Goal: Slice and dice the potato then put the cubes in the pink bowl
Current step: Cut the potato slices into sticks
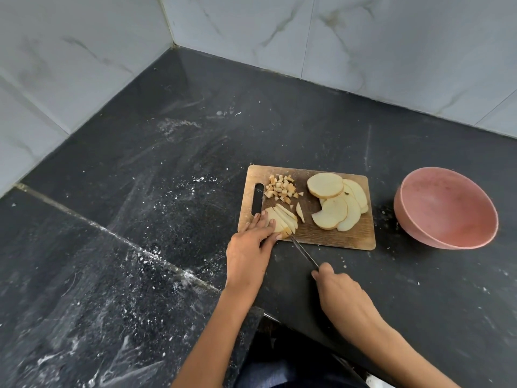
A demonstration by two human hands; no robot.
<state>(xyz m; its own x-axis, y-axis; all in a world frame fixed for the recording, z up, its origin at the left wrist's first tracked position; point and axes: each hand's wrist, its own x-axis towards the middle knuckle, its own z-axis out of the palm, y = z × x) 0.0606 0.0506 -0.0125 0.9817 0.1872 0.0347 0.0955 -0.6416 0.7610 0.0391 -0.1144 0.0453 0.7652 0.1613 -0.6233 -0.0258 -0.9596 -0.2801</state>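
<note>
L hand point(249, 242) fingers press pale strip-cut potato slice point(279, 219) on brown wooden cutting board point(335, 236); R hand point(340, 289) grips thin steel knife point(303, 252), blade at slice.

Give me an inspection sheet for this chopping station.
Surface: dark stone counter, dusted with white specks.
Job's things: board carries cubes, whole slices and a slice cut into strips; pink bowl to its right holds no potato.
Clutter: nothing seen.
Grippers: left hand presses the strips; right hand grips the knife.
Cables: nothing seen.
Surroundings: marbled tile walls meeting in a corner.
</note>
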